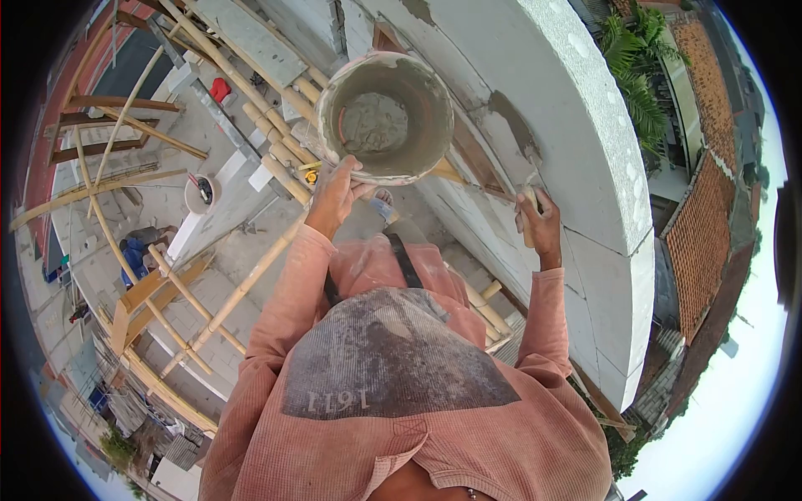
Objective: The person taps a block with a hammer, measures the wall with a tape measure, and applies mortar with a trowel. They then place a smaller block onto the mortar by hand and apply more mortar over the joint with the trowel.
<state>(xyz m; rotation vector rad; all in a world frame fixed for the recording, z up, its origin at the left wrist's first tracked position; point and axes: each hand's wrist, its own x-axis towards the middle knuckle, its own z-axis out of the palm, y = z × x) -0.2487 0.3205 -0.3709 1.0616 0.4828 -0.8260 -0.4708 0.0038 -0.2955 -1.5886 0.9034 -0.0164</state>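
Observation:
My left hand (336, 196) grips the near rim of a mortar bucket (439, 104), fingers wrapped at its edge. Grey mortar (376, 121) lies in the bottom, and the bucket's inner wall is smeared with it. Closed around the wooden handle of a trowel (528, 219) is my right hand (545, 225), held close to the white block wall (585, 167). The trowel's small blade points away from me toward a dark, wet mortar patch (514, 121) on the wall face. How much mortar sits on the blade is too small to tell.
Bamboo scaffold poles (251, 284) cross on the left and below me. A white pail (199, 194) with tools stands lower down, and another person (138, 250) in blue is at far left. Beyond the wall are tiled roofs (702, 250) and palm leaves (639, 83).

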